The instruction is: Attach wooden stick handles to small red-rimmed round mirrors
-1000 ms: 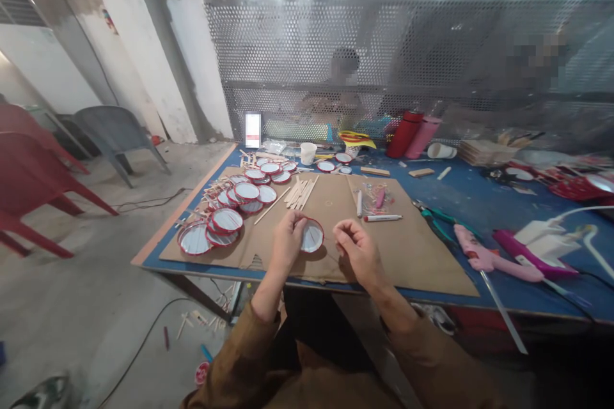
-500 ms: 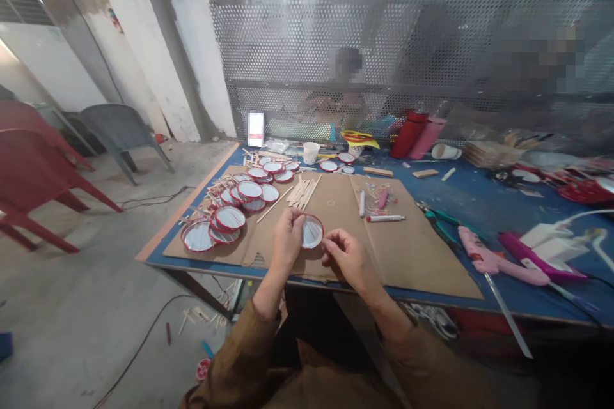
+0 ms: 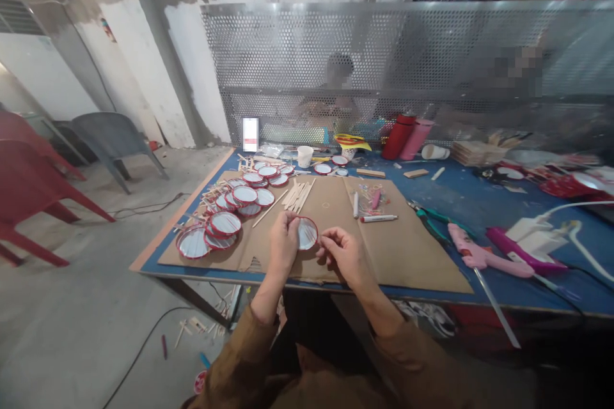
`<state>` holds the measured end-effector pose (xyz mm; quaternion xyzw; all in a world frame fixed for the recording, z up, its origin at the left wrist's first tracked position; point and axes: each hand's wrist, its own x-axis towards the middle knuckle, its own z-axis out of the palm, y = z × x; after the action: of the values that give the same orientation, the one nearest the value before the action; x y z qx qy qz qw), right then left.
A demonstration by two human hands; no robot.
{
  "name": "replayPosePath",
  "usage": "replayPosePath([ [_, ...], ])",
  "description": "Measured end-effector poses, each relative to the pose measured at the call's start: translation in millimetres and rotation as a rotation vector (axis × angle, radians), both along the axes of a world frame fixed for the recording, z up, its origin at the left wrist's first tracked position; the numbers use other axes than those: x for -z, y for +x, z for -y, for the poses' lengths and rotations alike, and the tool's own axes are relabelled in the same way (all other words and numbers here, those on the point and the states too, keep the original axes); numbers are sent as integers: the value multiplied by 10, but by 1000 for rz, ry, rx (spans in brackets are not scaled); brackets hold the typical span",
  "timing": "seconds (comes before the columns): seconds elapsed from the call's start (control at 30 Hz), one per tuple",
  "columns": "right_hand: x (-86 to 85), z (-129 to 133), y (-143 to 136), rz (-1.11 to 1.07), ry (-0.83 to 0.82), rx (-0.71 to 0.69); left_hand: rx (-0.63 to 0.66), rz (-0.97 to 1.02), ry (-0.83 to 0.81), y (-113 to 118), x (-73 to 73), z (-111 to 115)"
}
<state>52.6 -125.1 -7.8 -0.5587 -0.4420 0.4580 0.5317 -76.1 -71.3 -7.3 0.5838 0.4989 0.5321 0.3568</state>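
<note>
My left hand is closed on the left edge of a small round mirror with a red rim, tilted up above the cardboard sheet. Close by the mirror's right edge, my right hand has its thumb and fingertips pinched together; whatever they hold, if anything, is too small to make out. Several similar red-rimmed mirrors lie overlapping to the left. Beyond my left hand are thin wooden sticks in a loose bunch.
Right of the mat lie green-handled pliers, a pink glue gun and a purple power strip. Markers rest on the cardboard. Paper cups and red and pink bottles stand before a perforated metal screen, with a person behind it.
The camera view has shifted slightly, moving the scene left and down. Both hands keep nearly the same pose, and the mirror in my left hand has turned a little.
</note>
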Motion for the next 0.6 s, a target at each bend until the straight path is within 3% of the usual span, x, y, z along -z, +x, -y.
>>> replayPosePath([
  [0.33, 113, -59, 25, -67, 54, 14, -14, -35, 37, 2, 8, -5],
  [0.6, 99, -64, 12, -127, 72, 65, -25, -33, 33, 0, -14, 6],
])
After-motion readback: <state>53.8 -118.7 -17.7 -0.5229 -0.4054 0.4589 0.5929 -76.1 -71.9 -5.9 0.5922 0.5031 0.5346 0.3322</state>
